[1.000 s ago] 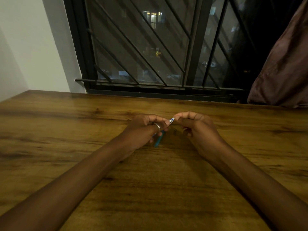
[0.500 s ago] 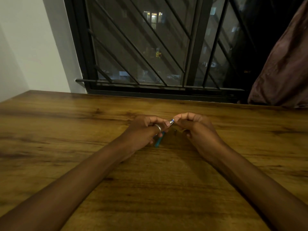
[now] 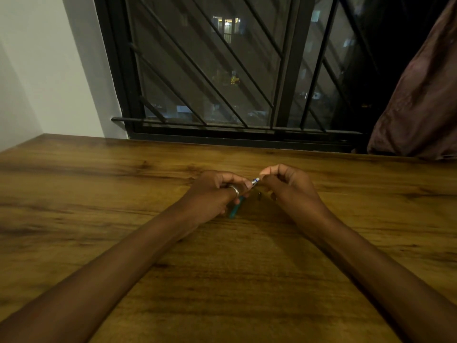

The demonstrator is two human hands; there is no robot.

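Pen (image 3: 255,180): teal barrel with a pale, blue-marked tip; held slantwise just above the table, tip pointing up and to the right, its middle hidden by fingers.
Left hand (image 3: 212,194): curled round the barrel, the teal end (image 3: 233,213) sticking out below the fingers; a silver ring (image 3: 235,190) on one finger.
Right hand (image 3: 289,191): fingers curled, thumb and forefinger pinching the tip.
Hands together: nearly touching, joined by the pen.
Table (image 3: 99,194): dark-grained wood, both forearms above it.
Small dark speck (image 3: 259,195): on the table beneath the tip; too small to identify.
Background: barred window (image 3: 197,70), white wall (image 3: 49,70), brown cloth (image 3: 420,95) at right.
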